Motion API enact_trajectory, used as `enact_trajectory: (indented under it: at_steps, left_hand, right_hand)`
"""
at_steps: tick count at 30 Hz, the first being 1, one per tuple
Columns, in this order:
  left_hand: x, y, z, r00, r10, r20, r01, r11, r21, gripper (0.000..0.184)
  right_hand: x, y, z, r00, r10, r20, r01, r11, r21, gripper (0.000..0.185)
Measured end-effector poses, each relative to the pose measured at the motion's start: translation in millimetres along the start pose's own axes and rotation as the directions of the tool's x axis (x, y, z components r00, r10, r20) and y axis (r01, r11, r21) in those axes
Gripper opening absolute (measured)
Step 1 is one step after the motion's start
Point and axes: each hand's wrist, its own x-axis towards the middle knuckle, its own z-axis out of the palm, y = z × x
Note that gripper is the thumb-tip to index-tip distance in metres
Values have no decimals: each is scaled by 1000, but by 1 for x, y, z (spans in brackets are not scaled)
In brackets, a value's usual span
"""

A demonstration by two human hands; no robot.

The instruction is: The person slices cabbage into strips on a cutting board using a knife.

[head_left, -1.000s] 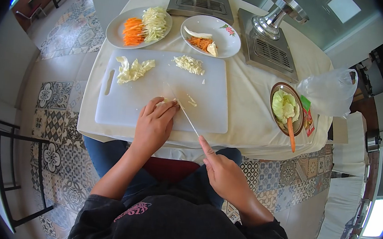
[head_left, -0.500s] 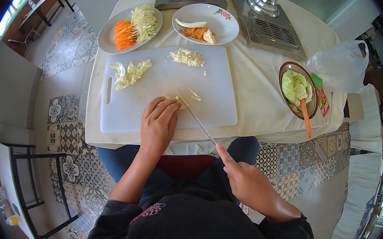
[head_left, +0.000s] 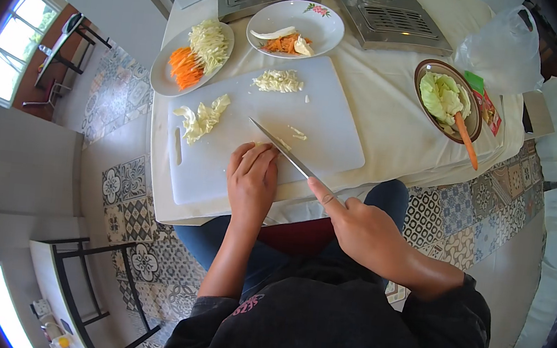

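My left hand (head_left: pixel 253 179) rests on the white cutting board (head_left: pixel 334 122), fingers together and bent over a small pale piece of cabbage (head_left: pixel 263 144), mostly hidden beneath the fingertips. In my right hand (head_left: pixel 372 235) is a knife (head_left: pixel 281 149), forefinger stretched along its spine. Its blade slants across the board just right of the left fingertips, with the tip beyond them. A few cut cabbage slivers (head_left: pixel 298 134) lie right of the blade. Farther back sits a heap of chopped cabbage (head_left: pixel 279 81), and to the left some loose cabbage leaves (head_left: pixel 201 117).
Behind the board stand a plate (head_left: pixel 160 82) of shredded carrot and cabbage and a flowered plate (head_left: pixel 334 30) with carrot and cabbage. Metal stoves (head_left: pixel 400 25) are at the back. Right: a brown-rimmed bowl (head_left: pixel 420 114) holding cabbage and a carrot, and a plastic bag (head_left: pixel 501 58).
The knife and my right hand have moved forward and left, so the tip reaches farther past the left fingertips. My left hand stays over the cabbage piece. The whole view has shifted and turned slightly.
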Motion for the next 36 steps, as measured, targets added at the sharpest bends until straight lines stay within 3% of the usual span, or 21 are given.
enact_trajectory:
  at_steps: [6,15,24,30,36]
  left_hand:
    - [0,1,0,1000,4,-1,-4,1000,-17,21]
    - [1,-2,-8,999,-6,46,10,996,-88,21]
    - [1,-3,-6,998,-33,47,36,997,-67,17]
    - [0,0,-8,999,0,53,3,998,-59,20]
    - [0,8,-2,997,36,66,-31,997,-73,22]
  right_hand:
    - [-23,4,-24,999,35,17,-33,995,-99,70]
    - [-41,13,-29,997,64,-34,-64,998,-5,61]
    - [-64,13,-46,985,163,62,-162,987,-18,60]
    - [-65,15,-43,984,180,0,-180,984,1,60]
    - [-63,15,-42,992,120,-29,-117,988,101,62]
